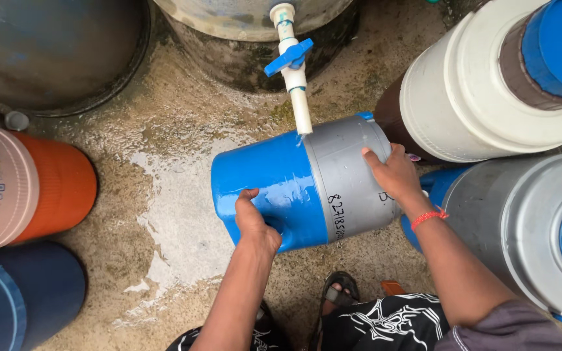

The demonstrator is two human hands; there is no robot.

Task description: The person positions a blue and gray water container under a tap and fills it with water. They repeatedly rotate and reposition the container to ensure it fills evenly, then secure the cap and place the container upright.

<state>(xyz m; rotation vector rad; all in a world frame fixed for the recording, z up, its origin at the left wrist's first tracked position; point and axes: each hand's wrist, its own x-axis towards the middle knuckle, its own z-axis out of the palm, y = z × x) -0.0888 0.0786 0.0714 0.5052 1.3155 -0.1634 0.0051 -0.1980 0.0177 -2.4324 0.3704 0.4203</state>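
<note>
Fingers of your left hand [255,224] hook the blue-and-grey jug's [294,185] near recess, right hand [395,172] spread flat against its grey end beneath the tap [292,62]; rigid, wet-slick, probably growing heavy, so keep both grips.

**One head-worn view, looking straight down**

A single camera sits on the person's head and faces almost vertically onto the wet concrete floor [177,214], close enough that both forearms fill the lower frame (their feet show at the bottom edge). No second view shares the scene.
</note>
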